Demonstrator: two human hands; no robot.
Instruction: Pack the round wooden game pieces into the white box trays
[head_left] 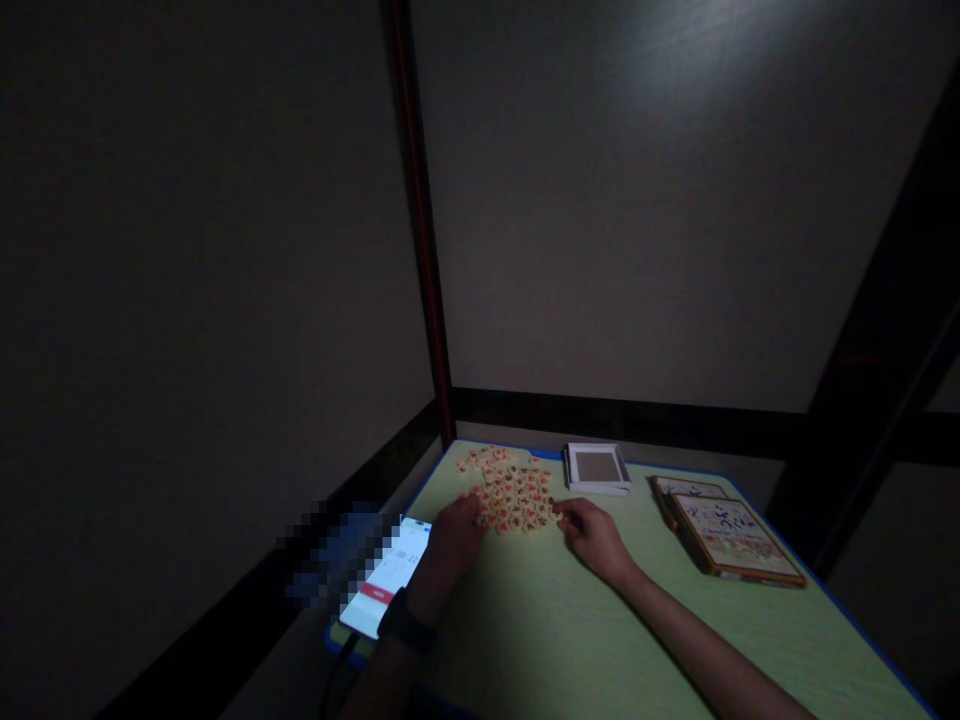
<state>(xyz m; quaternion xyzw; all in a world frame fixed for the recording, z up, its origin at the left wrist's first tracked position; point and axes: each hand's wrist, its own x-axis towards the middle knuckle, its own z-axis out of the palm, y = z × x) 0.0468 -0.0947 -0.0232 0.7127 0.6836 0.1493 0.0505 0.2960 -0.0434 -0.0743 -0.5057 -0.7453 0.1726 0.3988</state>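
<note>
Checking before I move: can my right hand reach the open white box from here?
Probably yes: the white box sits just beyond your right hand, and only green tabletop seems to show between them.

The bare left hand (456, 535) and right hand (592, 537) touched small, round, red-and-black-marked cream pieces (517, 495); a shallow white box (598, 489) sat beyond.

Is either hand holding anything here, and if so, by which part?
Cannot be told: the left hand and right hand are at opposite sides of the pieces, but any grip is too small to make out.
</note>
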